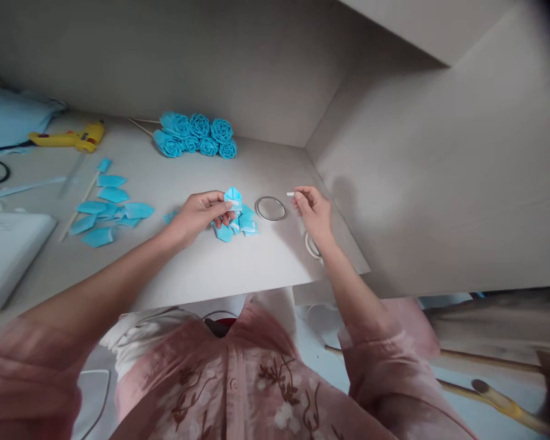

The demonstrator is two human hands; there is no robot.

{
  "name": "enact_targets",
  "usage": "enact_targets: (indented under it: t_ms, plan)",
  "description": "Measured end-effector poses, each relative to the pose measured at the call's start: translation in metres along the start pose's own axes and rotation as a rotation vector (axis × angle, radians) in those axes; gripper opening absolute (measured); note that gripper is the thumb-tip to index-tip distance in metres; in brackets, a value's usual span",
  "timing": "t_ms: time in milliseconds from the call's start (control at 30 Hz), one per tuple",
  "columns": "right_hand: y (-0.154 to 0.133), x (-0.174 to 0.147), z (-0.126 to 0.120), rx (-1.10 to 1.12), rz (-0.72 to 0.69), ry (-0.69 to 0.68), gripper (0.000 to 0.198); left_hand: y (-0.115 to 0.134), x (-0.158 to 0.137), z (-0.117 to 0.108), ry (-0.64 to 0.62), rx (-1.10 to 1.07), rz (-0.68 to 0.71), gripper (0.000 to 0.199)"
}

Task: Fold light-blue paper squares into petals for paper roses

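Between its thumb and fingers my left hand (206,211) pinches a folded blue paper petal (232,195) with a white strip across its lower part. Just below it, several blue petals with white bits (246,221) lie in a small pile on the table. My right hand (314,211) is closed in a pinch on a short white strip of tape (290,194). A thin ring (271,208) rests on the table between my hands. Partly hidden under my right wrist is a white tape roll (311,245).
Finished blue paper roses (199,135) on sticks lie at the back. A yellow glue gun (85,137) with a black cord is at the far left. Loose blue petals (112,194) and a stick (80,205) lie at left, near a white box-like object (16,244). A wall (440,159) rises at right.
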State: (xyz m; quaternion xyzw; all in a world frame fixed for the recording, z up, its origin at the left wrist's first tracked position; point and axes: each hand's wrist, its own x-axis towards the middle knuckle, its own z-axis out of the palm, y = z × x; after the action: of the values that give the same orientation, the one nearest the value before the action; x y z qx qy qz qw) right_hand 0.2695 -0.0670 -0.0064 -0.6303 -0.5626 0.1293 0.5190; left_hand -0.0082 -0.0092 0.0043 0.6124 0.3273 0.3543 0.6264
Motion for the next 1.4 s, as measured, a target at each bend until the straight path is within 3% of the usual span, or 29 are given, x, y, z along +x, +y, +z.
enact_targets:
  t_ms: [100, 267, 367, 533, 800, 1067, 1400]
  plan:
    - [-0.037, -0.004, 0.018, 0.023, -0.130, -0.074, 0.025, 0.002, -0.001, 0.002, -0.018, 0.002, -0.015, 0.027]
    - [-0.075, 0.000, 0.043, -0.143, -0.501, -0.145, 0.016, 0.008, -0.002, 0.003, 0.005, -0.005, -0.016, 0.023]
    - [-0.080, 0.006, 0.057, -0.232, -0.686, -0.144, 0.017, 0.009, -0.001, 0.002, 0.034, -0.010, -0.032, 0.021]
    - [-0.067, 0.010, 0.074, -0.381, -0.936, -0.001, 0.016, 0.006, 0.002, -0.001, 0.074, -0.020, -0.055, 0.018]
    - [-0.051, 0.000, 0.077, -0.445, -0.939, 0.023, 0.018, 0.007, 0.002, 0.000, 0.079, -0.002, -0.092, 0.020]
    - [-0.050, 0.001, 0.075, -0.348, -0.736, -0.113, 0.022, 0.009, -0.001, 0.000, 0.058, 0.033, -0.065, 0.026]
    - [-0.049, 0.000, 0.077, -0.412, -0.837, -0.102, 0.023, 0.008, -0.001, 0.001, 0.044, -0.004, -0.077, 0.021]
